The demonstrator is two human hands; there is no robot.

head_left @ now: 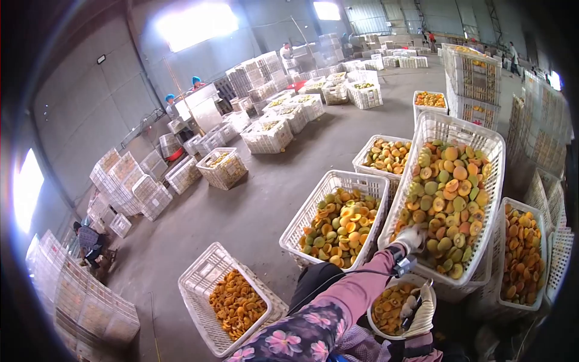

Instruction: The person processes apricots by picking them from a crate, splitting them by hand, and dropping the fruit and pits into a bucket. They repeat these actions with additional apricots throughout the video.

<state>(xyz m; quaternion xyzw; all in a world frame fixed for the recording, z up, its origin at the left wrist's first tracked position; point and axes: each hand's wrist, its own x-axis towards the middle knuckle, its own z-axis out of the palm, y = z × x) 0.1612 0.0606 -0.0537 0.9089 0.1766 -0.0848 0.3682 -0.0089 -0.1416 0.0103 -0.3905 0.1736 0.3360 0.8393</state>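
Observation:
My left hand (411,238), in a whitish glove, reaches over the near left rim of a large white crate (491,136) and touches the fruit inside. Its fingertips are lost among yellow-orange and greenish fruit halves (449,193), which look like apricots or peaches. Lower down, my gloved right hand (424,314) is closed around a small dark-handled tool (409,306); the tool's working end is hard to make out. Beneath that hand is a round white bucket (372,323) with orange fruit pieces (391,308) in it. A device is strapped to my left wrist.
Beside my left arm stands a crate of fruit halves (289,238), with a crate of darker orange pieces (190,286) nearer. Another fruit crate (543,253) is at the right. Stacked crates (473,78) rise behind. A person (90,244) sits far left; others work along the wall.

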